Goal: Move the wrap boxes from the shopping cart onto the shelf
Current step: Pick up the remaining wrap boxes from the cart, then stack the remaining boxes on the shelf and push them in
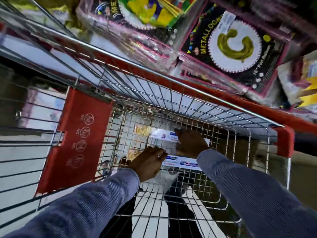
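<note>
Both my hands reach down into a wire shopping cart [188,103] with red trim. Two long white wrap boxes lie on its floor. My left hand [147,163] rests on the left end of the nearer wrap box [181,163], fingers curled over it. My right hand [190,143] lies on top of the farther wrap box [163,135], covering its right part. Each box has a food picture at its left end. Whether either hand has a firm grip is unclear.
A red child-seat flap [77,141] stands at the cart's left. Hanging packs of foil balloons [235,42] crowd the display above and to the right of the cart rim. Black and white striped flooring [154,220] shows beneath the basket.
</note>
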A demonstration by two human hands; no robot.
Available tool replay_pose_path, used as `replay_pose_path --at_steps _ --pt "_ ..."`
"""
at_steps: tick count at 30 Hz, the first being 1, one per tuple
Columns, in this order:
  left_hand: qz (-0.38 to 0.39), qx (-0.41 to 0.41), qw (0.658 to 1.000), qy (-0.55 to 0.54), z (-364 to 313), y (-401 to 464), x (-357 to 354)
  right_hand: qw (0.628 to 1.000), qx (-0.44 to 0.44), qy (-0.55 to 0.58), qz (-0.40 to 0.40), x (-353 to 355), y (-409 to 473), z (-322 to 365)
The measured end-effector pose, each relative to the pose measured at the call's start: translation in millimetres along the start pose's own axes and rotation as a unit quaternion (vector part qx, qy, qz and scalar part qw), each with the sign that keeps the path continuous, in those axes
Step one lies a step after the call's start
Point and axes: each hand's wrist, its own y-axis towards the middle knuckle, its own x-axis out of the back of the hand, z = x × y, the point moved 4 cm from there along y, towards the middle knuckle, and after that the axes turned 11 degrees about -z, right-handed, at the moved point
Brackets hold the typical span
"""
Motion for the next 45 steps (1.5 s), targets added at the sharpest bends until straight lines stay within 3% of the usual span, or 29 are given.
replay_pose_path --at_steps 6,13,20,24,28,35,45 --pt "0.072 0.053 0.996 -0.014 -2 18 -29 0.998 -0.023 0.008 -0.061 -2 4 5" --pt "0.064 0.084 0.993 -0.053 -7 17 13 0.989 -0.006 0.035 -0.145 55 -26 9" --pt "-0.006 0.111 0.989 -0.099 -19 -8 166 0.965 0.05 0.053 -0.254 205 -101 24" --pt "-0.14 0.086 0.984 -0.062 -37 -14 285 0.947 0.086 0.026 -0.308 307 -151 35" --pt "-0.187 0.08 0.978 -0.05 -52 -17 391 0.933 0.102 0.024 -0.343 397 -197 44" --pt "-0.287 0.062 0.955 -0.034 -73 -4 535 0.9 0.07 0.005 -0.429 526 -276 36" --pt "-0.299 0.049 0.953 -0.031 -83 51 652 0.884 0.001 0.016 -0.467 642 -288 -10"
